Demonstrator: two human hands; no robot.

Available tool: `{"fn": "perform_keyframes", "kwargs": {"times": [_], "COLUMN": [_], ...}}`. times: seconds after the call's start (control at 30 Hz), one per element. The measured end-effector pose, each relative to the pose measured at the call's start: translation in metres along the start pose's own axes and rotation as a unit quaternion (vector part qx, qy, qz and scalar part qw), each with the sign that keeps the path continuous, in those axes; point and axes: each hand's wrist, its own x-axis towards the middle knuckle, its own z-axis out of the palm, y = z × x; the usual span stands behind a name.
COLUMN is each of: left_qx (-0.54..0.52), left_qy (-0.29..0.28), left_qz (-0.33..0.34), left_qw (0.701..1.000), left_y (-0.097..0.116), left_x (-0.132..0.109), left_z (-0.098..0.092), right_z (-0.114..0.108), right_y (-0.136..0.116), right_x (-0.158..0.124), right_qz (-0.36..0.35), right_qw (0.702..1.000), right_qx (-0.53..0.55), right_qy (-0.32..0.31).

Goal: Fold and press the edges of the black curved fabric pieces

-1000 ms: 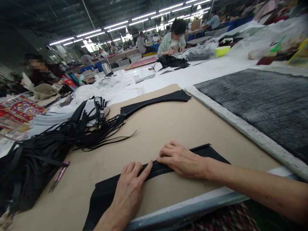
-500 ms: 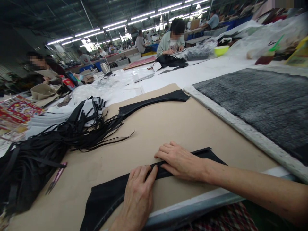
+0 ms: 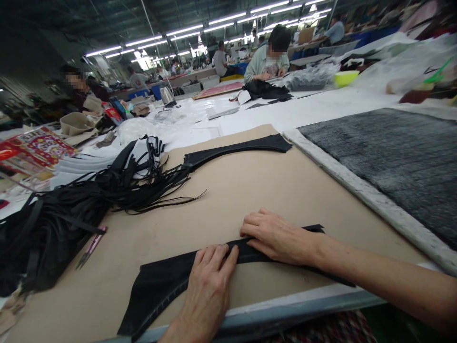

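A curved black leather-like piece (image 3: 166,275) lies across the beige work surface in front of me, its lower edge showing a line of pale marks. My left hand (image 3: 211,276) is on its middle, fingers bent and thumb and fingertips gripping the upper edge. Just to the right, my right hand (image 3: 276,237) holds the same edge between thumb and curled fingers. The fingertips of both hands are close together, and part of the piece is hidden beneath them. Farther back lies a second black curved piece (image 3: 237,147), untouched.
Many thin black strips (image 3: 117,190) are heaped at the left, with pink-handled snips (image 3: 92,247) beside them. A dark textured slab with a white edge (image 3: 360,200) lies at the right. Across the table a co-worker (image 3: 269,59) handles black material near a yellow-green bowl (image 3: 345,78).
The view has shifted slightly, so the scene sits a little farther right. My right hand has slid slightly right relative to the left, widening the gap between them. Both hands stay on the black piece.
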Motion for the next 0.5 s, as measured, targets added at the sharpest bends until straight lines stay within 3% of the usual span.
{"fn": "perform_keyframes", "kwargs": {"times": [0.37,0.5], "left_qx": [0.010,-0.001], "left_qy": [-0.006,0.004], "left_qz": [0.015,0.013], "left_qw": [1.000,1.000], "left_y": [-0.005,-0.006], "left_x": [-0.005,-0.006], "left_z": [0.004,0.006], "right_z": [-0.012,-0.013], "right_y": [0.015,0.021], "right_x": [-0.029,-0.046], "right_qz": [0.053,0.040], "right_qw": [0.999,0.999], "right_qx": [0.009,-0.010], "right_qy": [-0.003,0.010]}}
